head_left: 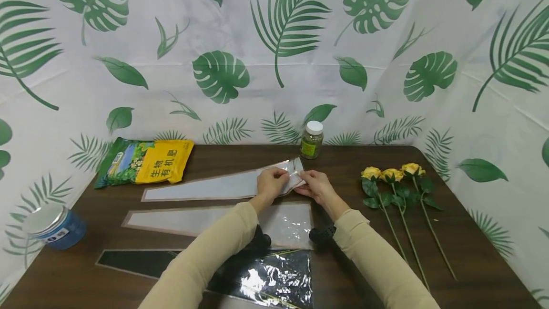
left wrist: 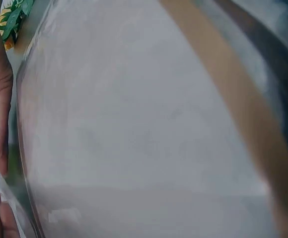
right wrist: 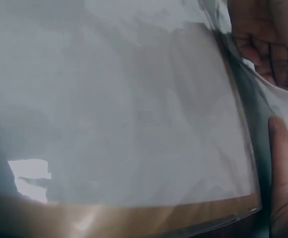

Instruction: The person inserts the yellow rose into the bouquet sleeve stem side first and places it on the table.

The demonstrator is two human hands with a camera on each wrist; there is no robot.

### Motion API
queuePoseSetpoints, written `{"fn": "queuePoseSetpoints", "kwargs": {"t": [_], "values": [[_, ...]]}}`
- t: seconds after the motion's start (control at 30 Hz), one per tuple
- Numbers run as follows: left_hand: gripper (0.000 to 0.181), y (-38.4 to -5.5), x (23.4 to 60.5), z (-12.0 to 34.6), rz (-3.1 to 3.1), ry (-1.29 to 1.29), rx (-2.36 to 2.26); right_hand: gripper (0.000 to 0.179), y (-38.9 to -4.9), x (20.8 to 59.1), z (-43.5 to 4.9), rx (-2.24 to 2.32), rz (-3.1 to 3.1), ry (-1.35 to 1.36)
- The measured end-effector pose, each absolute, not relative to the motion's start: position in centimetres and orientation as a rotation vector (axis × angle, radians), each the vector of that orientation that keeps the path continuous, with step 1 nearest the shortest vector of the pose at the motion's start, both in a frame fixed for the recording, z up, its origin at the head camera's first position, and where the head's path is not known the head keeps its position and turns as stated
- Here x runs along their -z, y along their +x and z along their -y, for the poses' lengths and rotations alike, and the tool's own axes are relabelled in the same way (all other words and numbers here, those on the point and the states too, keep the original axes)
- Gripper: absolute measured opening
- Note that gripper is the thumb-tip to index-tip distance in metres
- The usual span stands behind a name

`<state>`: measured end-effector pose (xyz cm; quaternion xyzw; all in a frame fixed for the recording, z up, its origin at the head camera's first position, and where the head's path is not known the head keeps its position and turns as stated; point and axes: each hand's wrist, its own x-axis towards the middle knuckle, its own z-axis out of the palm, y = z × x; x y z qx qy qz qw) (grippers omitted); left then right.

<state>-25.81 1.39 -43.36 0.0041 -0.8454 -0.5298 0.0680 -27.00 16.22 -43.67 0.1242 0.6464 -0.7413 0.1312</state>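
A pale blue-white tapered flower sleeve (head_left: 223,185) of film with a tan border is the farthest of three. At its wide right end my left hand (head_left: 272,186) pinches the edge, with finger and thumb together. My right hand (head_left: 317,187) grips the right corner of the same end, where the clear film looks lifted and creased. Below them lies a white sleeve (head_left: 180,221), which fills much of the left wrist view and right wrist view. Nearest me is a black glossy sleeve (head_left: 274,273), partly hidden by my left forearm.
Three yellow roses (head_left: 391,175) with long stems lie at the right. A lidded jar (head_left: 311,143) stands behind my hands. At the back left is a yellow-green fertilizer bag (head_left: 146,162). A blue can (head_left: 60,230) stands near the left edge of the brown table (head_left: 351,271).
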Motion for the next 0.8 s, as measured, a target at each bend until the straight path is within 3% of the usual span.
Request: {"fn": "queuePoseSetpoints", "kwargs": {"t": [0.17,0.57,0.8], "values": [[0.008,-25.6,43.3,-1.2,2.497,0.064,1.638,0.011,-26.9,43.5,-16.6,2.137,-1.879,0.436],[0.013,-25.1,43.5,-2.4,2.356,-0.004,1.806,0.031,-26.0,43.7,-18.7,2.068,-1.965,0.437],[0.013,-25.1,43.0,-1.2,2.306,0.108,1.822,0.033,-25.6,42.7,-18.7,2.123,-1.98,0.295]]}}
